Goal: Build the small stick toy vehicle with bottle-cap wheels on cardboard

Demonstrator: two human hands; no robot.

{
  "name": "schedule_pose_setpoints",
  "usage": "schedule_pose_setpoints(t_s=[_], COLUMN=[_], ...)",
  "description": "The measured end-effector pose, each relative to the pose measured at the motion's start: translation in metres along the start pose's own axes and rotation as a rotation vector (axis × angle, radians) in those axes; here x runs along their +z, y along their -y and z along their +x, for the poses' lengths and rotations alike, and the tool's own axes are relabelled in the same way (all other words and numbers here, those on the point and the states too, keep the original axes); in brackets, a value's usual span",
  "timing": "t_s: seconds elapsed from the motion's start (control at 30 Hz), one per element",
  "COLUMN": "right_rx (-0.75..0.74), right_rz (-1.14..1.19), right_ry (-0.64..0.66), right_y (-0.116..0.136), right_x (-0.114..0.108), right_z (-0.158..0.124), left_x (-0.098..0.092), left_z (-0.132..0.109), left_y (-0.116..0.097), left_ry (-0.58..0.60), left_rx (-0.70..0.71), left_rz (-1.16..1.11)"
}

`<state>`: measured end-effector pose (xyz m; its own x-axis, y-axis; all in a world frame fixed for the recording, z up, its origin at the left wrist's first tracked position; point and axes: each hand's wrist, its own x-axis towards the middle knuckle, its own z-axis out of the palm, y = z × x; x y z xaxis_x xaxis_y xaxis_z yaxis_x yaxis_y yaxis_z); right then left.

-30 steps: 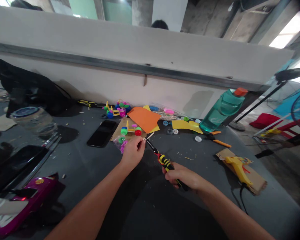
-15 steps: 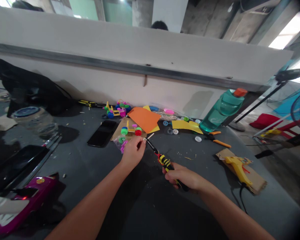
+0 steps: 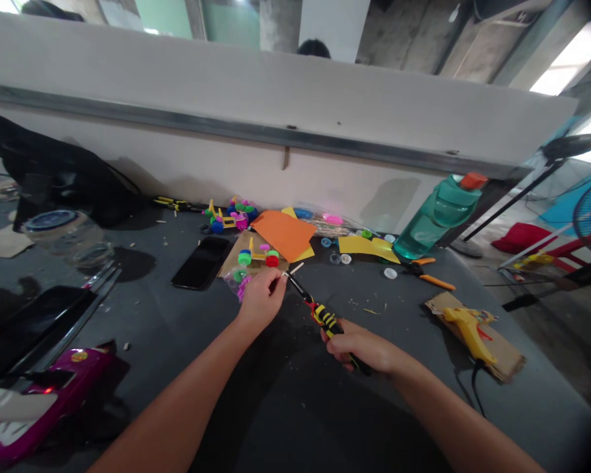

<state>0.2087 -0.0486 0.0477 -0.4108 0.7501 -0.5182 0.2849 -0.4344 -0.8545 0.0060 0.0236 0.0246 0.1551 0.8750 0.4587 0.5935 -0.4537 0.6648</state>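
The tabletop (image 3: 295, 420) is matt dark grey. The phone (image 3: 201, 263) shines glossy black, the water bottle (image 3: 431, 223) is translucent teal plastic, and the pliers (image 3: 320, 314) have plastic grips.

Daylight from upper right; window (image 3: 566, 59) blown out to white. Table (image 3: 285, 407) dark grey, dim, low contrast. Soft, broad shadows under both forearms, falling toward the viewer. Bottle (image 3: 436, 217) casts a faint shadow on the wall (image 3: 389, 200) to its left. Focus sharpest at centre: left hand (image 3: 261, 299), right hand (image 3: 362, 348), pliers (image 3: 320, 314), stick (image 3: 295, 268). Left edge smeared: toy car (image 3: 34, 407) and jar (image 3: 64, 236) blurred. Wide-angle bend in the rail (image 3: 226, 128); right corners vignette to black.
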Motion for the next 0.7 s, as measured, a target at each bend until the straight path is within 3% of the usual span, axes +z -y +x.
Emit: schedule_pose_setpoints(t_s=[0.13,0.43,0.7], right_rx=[-0.001,-0.026,-0.053], right_rz=[-0.108,-0.407,-0.352], right_ry=[-0.038,-0.254,-0.267], right_y=[0.000,0.005,0.003], right_x=[0.001,0.010,0.013], right_z=[0.001,0.002,0.001], left_x=[0.001,0.002,0.005], left_z=[0.000,-0.001,-0.001], left_y=[-0.001,-0.003,-0.005], left_ry=[-0.012,-0.049,0.027], left_rx=[-0.007,-0.014,-0.189], left_rz=[-0.013,-0.042,-0.222])
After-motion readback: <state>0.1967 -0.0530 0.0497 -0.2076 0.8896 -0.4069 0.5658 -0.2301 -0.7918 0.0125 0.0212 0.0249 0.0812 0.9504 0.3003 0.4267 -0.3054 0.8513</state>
